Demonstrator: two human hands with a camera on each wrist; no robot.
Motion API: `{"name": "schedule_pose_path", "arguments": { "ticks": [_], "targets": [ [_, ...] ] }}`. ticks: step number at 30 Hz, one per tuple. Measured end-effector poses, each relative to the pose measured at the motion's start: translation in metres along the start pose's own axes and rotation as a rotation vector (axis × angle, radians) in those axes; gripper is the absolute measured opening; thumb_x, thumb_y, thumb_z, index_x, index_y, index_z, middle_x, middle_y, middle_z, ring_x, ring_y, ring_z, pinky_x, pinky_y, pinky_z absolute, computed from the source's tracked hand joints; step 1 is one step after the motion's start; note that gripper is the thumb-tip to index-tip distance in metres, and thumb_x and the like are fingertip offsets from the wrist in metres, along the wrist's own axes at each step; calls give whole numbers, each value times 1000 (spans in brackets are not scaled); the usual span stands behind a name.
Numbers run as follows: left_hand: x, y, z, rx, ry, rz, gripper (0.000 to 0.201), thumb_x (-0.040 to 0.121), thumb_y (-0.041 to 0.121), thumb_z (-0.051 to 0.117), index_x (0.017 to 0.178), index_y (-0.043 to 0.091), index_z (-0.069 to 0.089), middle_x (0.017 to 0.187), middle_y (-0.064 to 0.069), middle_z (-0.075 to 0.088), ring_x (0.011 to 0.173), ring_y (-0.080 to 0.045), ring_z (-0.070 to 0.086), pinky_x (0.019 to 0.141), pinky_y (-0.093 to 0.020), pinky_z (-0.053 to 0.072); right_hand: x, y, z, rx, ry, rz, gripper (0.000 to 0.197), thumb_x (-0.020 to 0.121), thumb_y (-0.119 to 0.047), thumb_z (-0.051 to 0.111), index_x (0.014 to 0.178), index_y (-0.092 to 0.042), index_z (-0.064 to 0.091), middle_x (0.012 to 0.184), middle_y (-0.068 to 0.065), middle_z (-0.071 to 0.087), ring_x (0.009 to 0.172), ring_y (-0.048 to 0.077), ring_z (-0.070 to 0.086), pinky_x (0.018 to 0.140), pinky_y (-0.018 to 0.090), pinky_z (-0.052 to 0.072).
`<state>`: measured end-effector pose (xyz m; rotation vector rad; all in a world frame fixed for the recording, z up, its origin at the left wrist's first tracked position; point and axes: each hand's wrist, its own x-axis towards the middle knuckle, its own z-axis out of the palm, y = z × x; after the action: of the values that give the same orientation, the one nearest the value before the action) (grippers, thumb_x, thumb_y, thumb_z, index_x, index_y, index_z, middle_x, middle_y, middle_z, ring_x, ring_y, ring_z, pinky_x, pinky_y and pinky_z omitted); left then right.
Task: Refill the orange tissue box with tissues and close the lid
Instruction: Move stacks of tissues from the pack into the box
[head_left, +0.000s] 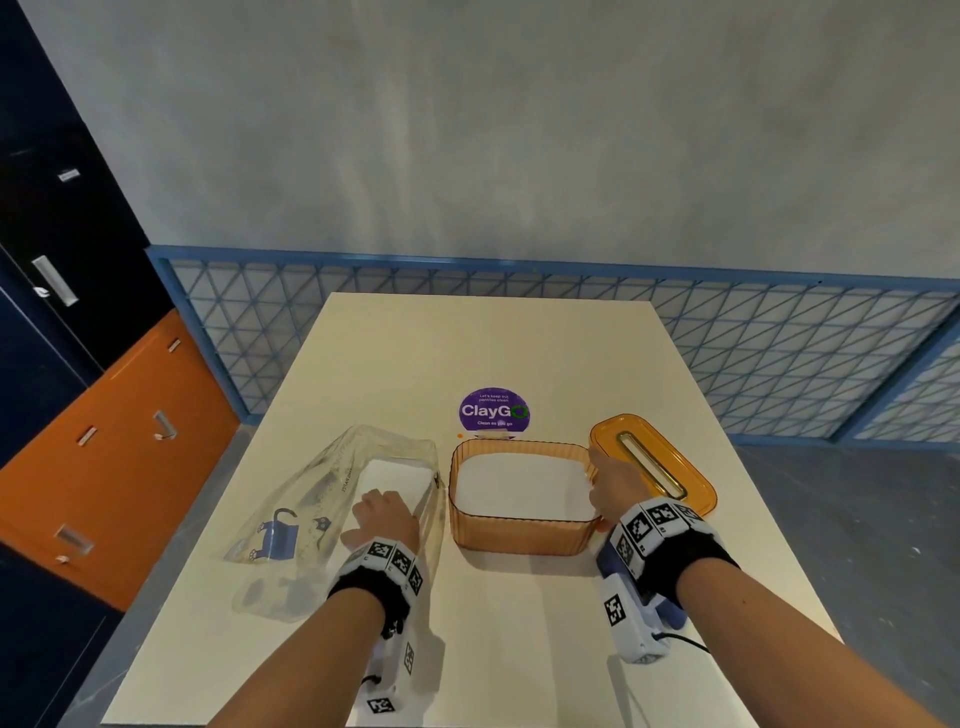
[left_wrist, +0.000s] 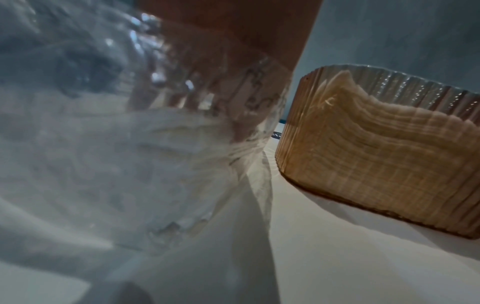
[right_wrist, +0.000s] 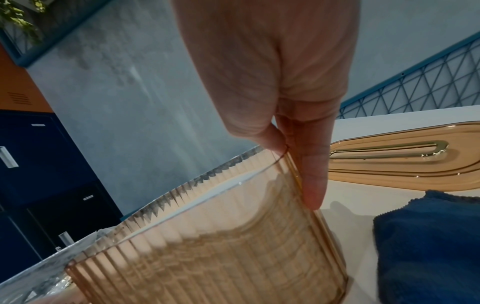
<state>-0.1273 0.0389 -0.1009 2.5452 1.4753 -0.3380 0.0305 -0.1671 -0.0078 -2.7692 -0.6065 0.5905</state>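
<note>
Head view is showing the orange tissue box (head_left: 522, 535) sitting mid-table with tissues (head_left: 519, 486) inside, lid (head_left: 655, 462) lying just right of it. Right hand (head_left: 608, 480) is pinching the box's right rim, left hand (head_left: 387, 519) is reaching inside the clear plastic bag (head_left: 311, 499), grip hidden

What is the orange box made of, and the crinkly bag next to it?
The box looks like see-through orange plastic with ribbed walls: the stacked tissues show through them. The bag seems to be thin clear plastic film: it wrinkles, shines, and the left hand shows through it. The lid looks like smooth, glossy orange plastic.
</note>
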Motion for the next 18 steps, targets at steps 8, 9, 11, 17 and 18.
{"name": "schedule_pose_path", "arguments": {
  "ticks": [8, 9, 11, 17, 18],
  "targets": [
    [1, 6, -6, -19, -41, -43, 49, 93, 40, 46, 135, 17, 36, 137, -7, 35, 129, -23, 32, 95, -48, 42, 1, 0, 1, 3, -2, 5, 64, 94, 2, 37, 151, -13, 12, 131, 19, 53, 118, 30, 54, 90, 31, 48],
    [2, 6, -5, -28, -48, -46, 48, 95, 39, 43, 137, 17, 36, 139, -8, 34, 130, -24, 31, 96, -49, 41, 1, 0, 2, 3, -4, 5, 65, 94, 2, 38, 151, -13, 12, 131, 19, 53, 119, 30, 53, 91, 31, 48],
    [3, 6, -6, -41, -76, -42, 47, 97, 39, 38, 138, 17, 34, 140, -8, 33, 130, -23, 31, 97, -49, 39, 2, 1, 2, 5, -11, 3, 64, 94, 1, 38, 151, -13, 11, 131, 19, 53, 119, 30, 53, 92, 32, 47],
    [3, 6, -11, -83, -71, 11, 39, 95, 24, 39, 132, 10, 41, 136, -12, 38, 125, -30, 38, 97, -49, 40, 1, 2, 2, 6, 6, -6, 63, 94, 1, 37, 151, -12, 13, 134, 20, 51, 120, 31, 52, 93, 32, 47],
    [2, 5, -12, -93, -54, 37, 37, 95, 20, 38, 129, 8, 44, 134, -14, 40, 124, -32, 41, 97, -48, 41, 1, 2, 2, 6, 8, -11, 63, 94, 1, 37, 151, -11, 13, 132, 20, 52, 119, 31, 53, 92, 32, 47]
  ]
}}
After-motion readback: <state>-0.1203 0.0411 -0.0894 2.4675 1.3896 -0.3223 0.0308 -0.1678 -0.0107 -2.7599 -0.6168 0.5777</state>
